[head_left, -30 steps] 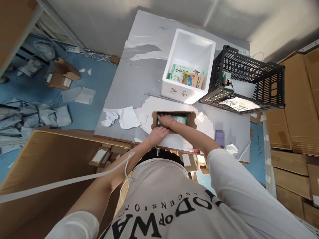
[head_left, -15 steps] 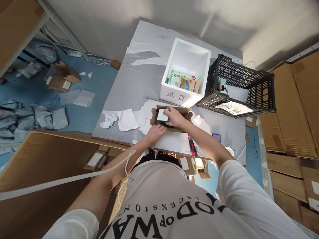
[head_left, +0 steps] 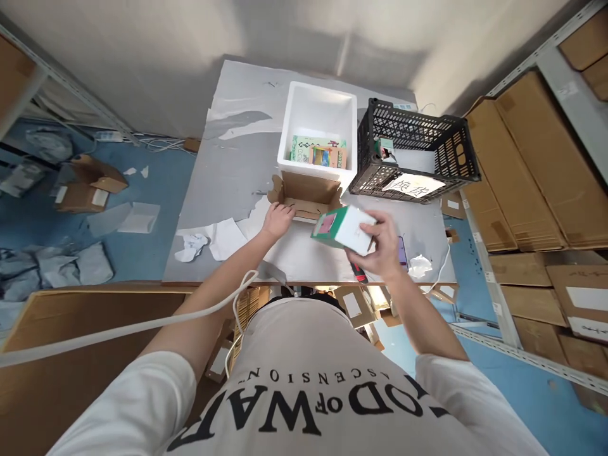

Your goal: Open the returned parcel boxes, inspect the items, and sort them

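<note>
One green-and-white box [head_left: 344,229]: tilted, just beside the near-right corner of the open carton [head_left: 311,188]
Right hand [head_left: 381,246]: holding the box by its right end; the green printed side points left, away from the palm
Left hand [head_left: 279,220]: at the carton's near-left corner; cannot tell whether it pinches
White foam bin [head_left: 319,113]: behind the carton, black crate [head_left: 427,126] rightward

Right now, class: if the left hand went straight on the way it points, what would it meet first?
The left hand would probably meet the open cardboard box first; fingertips appear at its near-left edge, though depth is unclear.
</note>
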`<move>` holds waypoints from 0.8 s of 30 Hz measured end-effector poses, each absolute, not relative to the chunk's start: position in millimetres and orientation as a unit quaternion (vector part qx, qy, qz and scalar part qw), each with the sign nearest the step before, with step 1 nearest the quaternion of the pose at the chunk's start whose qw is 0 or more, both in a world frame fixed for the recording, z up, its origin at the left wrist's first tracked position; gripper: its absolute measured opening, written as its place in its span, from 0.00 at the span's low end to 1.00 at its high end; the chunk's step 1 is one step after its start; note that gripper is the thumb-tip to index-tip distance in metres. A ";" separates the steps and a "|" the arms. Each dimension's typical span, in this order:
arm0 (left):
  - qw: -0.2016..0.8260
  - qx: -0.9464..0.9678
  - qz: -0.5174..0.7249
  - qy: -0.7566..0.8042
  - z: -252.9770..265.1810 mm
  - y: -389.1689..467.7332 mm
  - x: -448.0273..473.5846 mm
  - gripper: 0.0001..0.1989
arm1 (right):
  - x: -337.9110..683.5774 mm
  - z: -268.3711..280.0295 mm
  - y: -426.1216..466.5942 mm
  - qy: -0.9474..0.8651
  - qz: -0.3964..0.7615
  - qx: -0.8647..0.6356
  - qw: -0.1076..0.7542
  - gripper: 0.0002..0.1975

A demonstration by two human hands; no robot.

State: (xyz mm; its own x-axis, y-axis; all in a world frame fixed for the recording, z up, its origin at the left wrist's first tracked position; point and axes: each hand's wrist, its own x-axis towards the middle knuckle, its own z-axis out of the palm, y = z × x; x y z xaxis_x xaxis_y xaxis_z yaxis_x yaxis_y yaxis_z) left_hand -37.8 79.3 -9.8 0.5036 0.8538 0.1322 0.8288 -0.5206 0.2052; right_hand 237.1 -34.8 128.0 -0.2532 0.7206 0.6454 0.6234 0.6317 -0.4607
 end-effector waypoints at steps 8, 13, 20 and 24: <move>0.084 0.836 0.215 0.499 -1.7 31.4 -32.8 0.27 | 182.4 -3.1 -74.3 -0.656 0.145 -0.667 0.324 0.22; 0.266 0.818 0.242 0.448 -15.6 -45.2 -25.8 0.43 | 157.8 -25.2 -79.1 -0.622 0.154 -0.705 0.303 0.24; 0.403 0.736 0.271 0.472 -43.2 -48.8 6.9 0.57 | 186.4 4.6 -80.1 -0.702 0.245 -0.628 0.228 0.16; 0.419 0.748 0.280 0.432 -41.9 -31.8 13.5 0.53 | 208.8 24.2 -55.0 -0.801 0.213 -0.547 0.118 0.19</move>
